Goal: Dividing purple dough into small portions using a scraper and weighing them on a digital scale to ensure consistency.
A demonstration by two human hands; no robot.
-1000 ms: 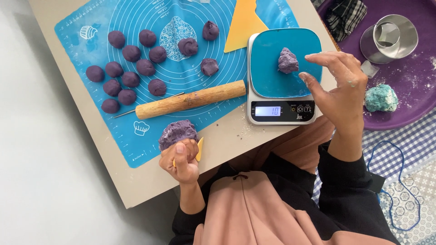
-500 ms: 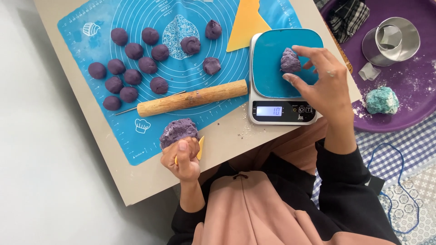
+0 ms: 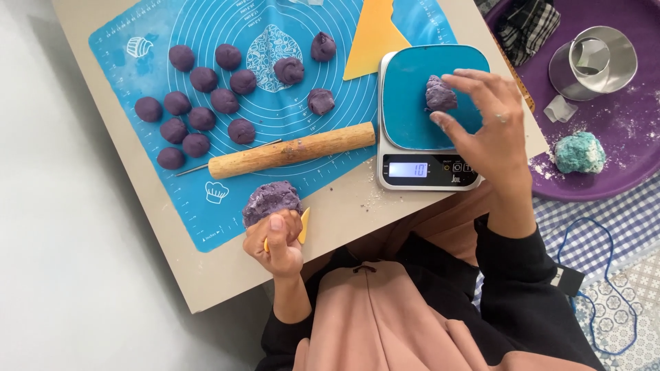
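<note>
Right hand [image 3: 489, 130] at right of centre, fingers spread in wide grip, fingertips touching small purple dough piece [image 3: 440, 94] on teal pan of kitchen scale [image 3: 426, 117]. Left hand [image 3: 278, 240] at lower centre, grip closed around large purple dough lump [image 3: 269, 201] and thin yellow scraper [image 3: 303, 225]. Blue baking mat [image 3: 206, 199] on bench [image 3: 227, 275], upper left, carrying rows of purple dough balls [image 3: 203, 118]. Wooden rolling pin [image 3: 292, 150] lying across mat, just left of scale. Purple tray [image 3: 619, 172] at upper right, holding bluish dough lump [image 3: 579, 152] and metal ring cutter [image 3: 595, 60].
</note>
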